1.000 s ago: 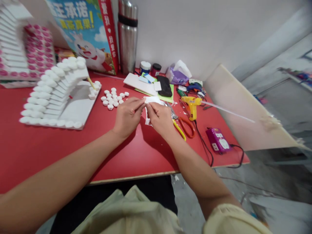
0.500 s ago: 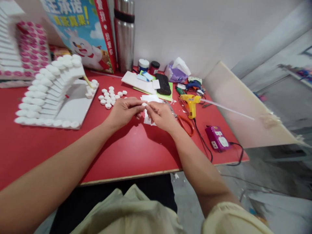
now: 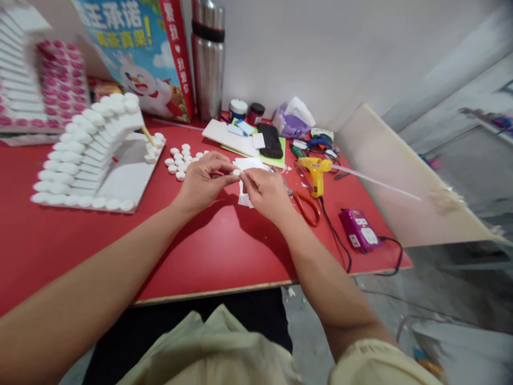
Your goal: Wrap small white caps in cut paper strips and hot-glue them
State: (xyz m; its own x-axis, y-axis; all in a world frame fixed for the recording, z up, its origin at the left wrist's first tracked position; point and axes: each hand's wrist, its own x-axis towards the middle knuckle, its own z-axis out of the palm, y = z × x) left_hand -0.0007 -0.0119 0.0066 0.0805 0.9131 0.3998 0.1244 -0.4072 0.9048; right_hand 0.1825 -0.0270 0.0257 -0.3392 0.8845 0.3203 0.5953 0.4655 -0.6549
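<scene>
Held bare left forearm (image 3: 120,262) and right forearm (image 3: 320,267) outstretched, angled inward. Had left hand (image 3: 201,179) and right hand (image 3: 267,193) almost fingertip to fingertip, pinching with thumbs (image 3: 225,182) and forefingers (image 3: 224,167), with wrists (image 3: 179,209) nearly straight.

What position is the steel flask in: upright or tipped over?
Upright: the steel flask stands base-down on the red table, its black-banded body rising before the wall.

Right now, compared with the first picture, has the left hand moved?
Yes, to the left: judged against the loose white pieces, the left hand sits nearer and now hides some from view.
</scene>
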